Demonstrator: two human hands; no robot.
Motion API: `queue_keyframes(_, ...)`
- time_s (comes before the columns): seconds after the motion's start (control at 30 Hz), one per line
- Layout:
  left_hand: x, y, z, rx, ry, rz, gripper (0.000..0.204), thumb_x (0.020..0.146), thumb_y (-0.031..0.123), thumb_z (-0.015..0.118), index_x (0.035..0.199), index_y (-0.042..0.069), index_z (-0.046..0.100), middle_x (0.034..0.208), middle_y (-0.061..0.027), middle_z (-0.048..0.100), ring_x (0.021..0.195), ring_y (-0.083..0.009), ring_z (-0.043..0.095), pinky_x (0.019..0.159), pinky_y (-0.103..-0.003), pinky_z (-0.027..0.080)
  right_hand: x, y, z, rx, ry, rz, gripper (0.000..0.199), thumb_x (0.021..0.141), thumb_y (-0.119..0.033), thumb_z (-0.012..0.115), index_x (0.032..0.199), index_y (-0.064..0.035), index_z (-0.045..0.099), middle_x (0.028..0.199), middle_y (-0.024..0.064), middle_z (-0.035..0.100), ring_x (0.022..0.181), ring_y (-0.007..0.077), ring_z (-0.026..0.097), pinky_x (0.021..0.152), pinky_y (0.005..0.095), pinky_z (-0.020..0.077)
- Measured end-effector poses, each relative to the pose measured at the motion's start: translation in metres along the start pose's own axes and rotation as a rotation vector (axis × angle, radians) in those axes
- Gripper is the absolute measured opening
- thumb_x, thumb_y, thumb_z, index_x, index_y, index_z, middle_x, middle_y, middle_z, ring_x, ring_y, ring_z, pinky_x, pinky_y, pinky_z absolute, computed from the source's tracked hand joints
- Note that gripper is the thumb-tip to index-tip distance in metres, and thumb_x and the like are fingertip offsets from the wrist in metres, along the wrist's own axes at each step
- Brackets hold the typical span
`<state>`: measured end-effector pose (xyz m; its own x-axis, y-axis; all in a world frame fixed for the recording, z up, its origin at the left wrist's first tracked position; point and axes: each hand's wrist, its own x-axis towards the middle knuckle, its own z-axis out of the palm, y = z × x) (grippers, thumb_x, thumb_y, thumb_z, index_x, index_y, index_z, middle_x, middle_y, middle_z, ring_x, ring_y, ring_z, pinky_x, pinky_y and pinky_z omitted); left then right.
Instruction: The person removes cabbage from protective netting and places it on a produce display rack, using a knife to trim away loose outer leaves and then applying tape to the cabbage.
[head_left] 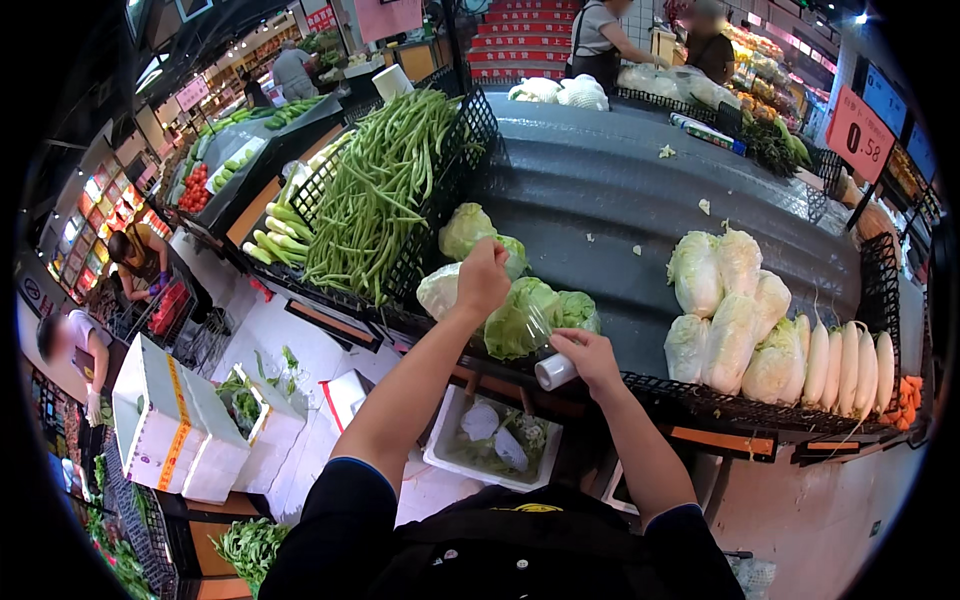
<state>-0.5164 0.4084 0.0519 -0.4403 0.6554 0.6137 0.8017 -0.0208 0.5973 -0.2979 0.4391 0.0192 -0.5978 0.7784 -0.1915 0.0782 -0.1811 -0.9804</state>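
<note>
My left hand [484,277] is raised over a green cabbage [520,318] on the dark display shelf [600,180], pinching a sheet of clear plastic film that stretches down across the cabbage. My right hand [585,358] holds a white roll of that film [555,371] at the shelf's front edge. Two more wrapped cabbages [470,232] lie just behind, and a pale one [440,290] sits by my left wrist.
Long green beans [385,185] fill a black crate to the left. Napa cabbages [730,310] and white radishes [850,365] lie to the right. White foam boxes [175,425] and a tray of trimmings [490,440] stand on the floor. Other people stand far behind and at left.
</note>
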Motion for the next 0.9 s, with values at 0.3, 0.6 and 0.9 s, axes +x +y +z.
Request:
queue_keyframes(0.3,-0.017,-0.032,-0.001,0.008,-0.617,-0.156,0.039,0.078,0.020,0.065,0.114,0.004,0.063,0.106,-0.0225,0.061,0.108,-0.0387,0.055,0.094,-0.042,0.044,0.016,0.020,-0.021,0.018,-0.108,0.182,0.034,0.074,-0.025,0.080,0.094,-0.0007,0.068,0.082,0.0030,0.066,0.075,0.0105,0.061,0.067,0.0275,0.0489)
queue_keyframes(0.6,-0.052,0.019,-0.002,0.025,-0.582,-0.247,0.113,0.050,0.041,0.089,0.139,0.003,0.031,0.132,-0.0257,0.043,0.124,-0.0379,0.043,0.104,-0.042,0.038,-0.014,0.033,-0.054,-0.030,-0.558,0.287,0.049,0.066,-0.004,0.081,0.111,-0.0051,0.064,0.083,-0.0002,0.063,0.061,0.0059,0.052,0.048,0.0215,0.0369)
queue_keyframes(0.9,-0.056,0.029,-0.013,-0.049,-0.442,0.035,0.101,0.050,0.029,0.090,0.131,0.000,0.036,0.126,-0.0208,0.046,0.121,-0.0358,0.044,0.104,-0.041,0.036,-0.024,0.078,-0.044,0.585,-0.594,0.459,0.058,0.083,-0.001,0.064,0.136,-0.0035,0.041,0.101,0.0107,0.064,0.042,0.0073,0.050,0.060,0.0297,0.0580)
